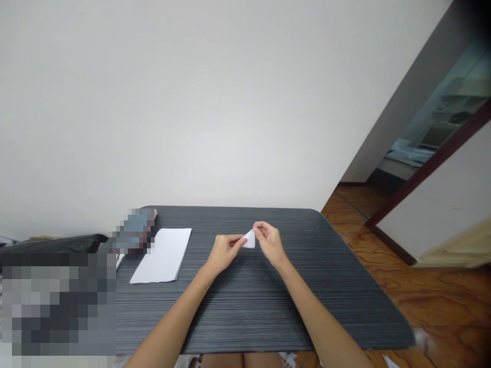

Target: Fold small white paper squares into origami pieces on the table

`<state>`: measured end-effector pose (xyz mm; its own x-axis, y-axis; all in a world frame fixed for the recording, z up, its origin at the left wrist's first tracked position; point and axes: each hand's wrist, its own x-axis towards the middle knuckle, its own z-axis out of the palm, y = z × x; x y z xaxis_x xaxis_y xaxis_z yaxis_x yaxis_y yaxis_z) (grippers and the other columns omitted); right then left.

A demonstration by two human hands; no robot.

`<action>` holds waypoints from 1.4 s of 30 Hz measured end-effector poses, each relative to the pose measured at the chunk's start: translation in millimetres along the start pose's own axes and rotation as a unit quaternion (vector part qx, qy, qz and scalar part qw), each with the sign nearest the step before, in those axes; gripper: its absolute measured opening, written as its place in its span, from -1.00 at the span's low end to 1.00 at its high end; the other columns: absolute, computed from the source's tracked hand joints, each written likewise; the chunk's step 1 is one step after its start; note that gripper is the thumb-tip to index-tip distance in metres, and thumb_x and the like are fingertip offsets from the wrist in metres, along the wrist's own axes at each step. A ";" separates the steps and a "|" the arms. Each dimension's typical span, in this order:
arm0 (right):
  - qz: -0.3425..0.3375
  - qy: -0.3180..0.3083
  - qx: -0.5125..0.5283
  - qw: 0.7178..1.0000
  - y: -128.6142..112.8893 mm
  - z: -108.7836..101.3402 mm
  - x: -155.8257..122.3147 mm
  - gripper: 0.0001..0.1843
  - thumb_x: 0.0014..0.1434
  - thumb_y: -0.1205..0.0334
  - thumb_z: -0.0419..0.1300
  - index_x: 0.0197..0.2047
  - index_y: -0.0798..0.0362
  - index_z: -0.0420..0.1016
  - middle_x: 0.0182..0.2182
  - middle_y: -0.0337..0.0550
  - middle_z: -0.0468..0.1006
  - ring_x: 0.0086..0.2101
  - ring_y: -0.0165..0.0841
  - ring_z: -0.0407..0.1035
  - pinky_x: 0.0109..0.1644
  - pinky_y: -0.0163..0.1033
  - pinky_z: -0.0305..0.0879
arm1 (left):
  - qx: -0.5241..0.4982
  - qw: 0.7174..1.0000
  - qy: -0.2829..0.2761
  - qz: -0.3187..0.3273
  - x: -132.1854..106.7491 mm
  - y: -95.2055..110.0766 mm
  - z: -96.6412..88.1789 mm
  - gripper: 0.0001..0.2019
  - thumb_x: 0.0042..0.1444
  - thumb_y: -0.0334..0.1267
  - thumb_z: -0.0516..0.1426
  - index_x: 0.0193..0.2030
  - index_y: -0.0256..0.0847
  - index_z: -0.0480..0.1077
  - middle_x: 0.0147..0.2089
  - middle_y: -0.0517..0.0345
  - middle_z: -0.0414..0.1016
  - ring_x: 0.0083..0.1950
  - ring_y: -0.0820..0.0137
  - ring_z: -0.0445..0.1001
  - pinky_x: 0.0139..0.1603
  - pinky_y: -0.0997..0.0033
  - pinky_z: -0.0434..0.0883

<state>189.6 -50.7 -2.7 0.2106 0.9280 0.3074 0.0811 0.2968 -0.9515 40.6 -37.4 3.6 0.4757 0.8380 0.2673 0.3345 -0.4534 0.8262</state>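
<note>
A small piece of folded white paper [249, 240] is held up between my two hands over the middle of the table. My left hand [225, 251] pinches its left corner between thumb and fingers. At its upper right corner, my right hand [269, 242] grips the paper with thumb and fingertips. The paper has a roughly triangular outline; its finer folds are too small to make out.
The dark striped table [307, 301] stands against a white wall [230, 102]. On its left lie a stack of white paper sheets [164, 255] and a blurred-out book-like object [134, 230]. Wooden floor [452, 301] and a doorway are at the right. White scraps [390, 361] lie below.
</note>
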 end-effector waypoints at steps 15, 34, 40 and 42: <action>0.029 -0.067 -0.012 0.997 -6.4 -7.4 1.1 -0.81 -0.07 0.17 0.15 -0.48 0.15 0.37 -0.60 -0.24 0.35 -0.56 -0.47 0.21 -0.47 -0.35 0.13 | -0.061 0.996 -0.063 0.023 -1.3 4.9 -0.1 -0.67 0.10 -0.16 -0.08 -0.27 -0.32 0.42 -0.47 0.09 0.52 -0.47 0.43 0.44 -0.42 0.52 0.33; 0.106 -0.072 0.145 0.981 -13.8 8.9 -8.7 -0.70 -0.16 0.06 0.22 -0.57 0.13 0.30 -0.65 -0.29 0.31 -0.63 -0.53 0.16 -0.56 -0.39 0.08 | -0.106 0.994 -0.011 0.003 -7.4 22.4 -1.2 -0.59 0.07 -0.08 -0.06 -0.60 -0.33 0.35 -0.73 0.19 0.34 -0.67 0.56 0.26 -0.55 0.60 0.24; 0.108 -0.051 0.115 0.986 -17.0 3.5 -5.5 -0.72 -0.14 0.07 0.21 -0.53 0.13 0.31 -0.77 -0.43 0.14 -0.76 -0.64 -0.11 -0.71 -0.44 -0.24 | -0.183 0.982 -0.046 -0.028 -2.0 11.6 1.4 -0.67 0.04 -0.09 -0.01 -0.36 -0.36 0.39 -0.66 0.21 0.35 -0.71 0.62 0.15 -0.67 0.62 0.12; 0.110 -0.071 0.097 0.987 -17.7 -0.3 -3.8 -0.72 -0.14 0.08 0.21 -0.50 0.13 0.33 -0.78 -0.43 0.13 -0.76 -0.64 -0.13 -0.70 -0.43 -0.28 | -0.193 0.980 -0.041 -0.027 -0.3 8.9 1.4 -0.68 0.03 -0.10 0.01 -0.30 -0.36 0.38 -0.63 0.22 0.35 -0.70 0.62 0.15 -0.67 0.62 0.13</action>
<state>187.7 -59.6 13.0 0.0629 0.9929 0.1005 -0.1424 0.1086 -0.9838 44.7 -42.1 10.2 0.5343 0.8234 0.1910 0.0347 -0.2472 0.9684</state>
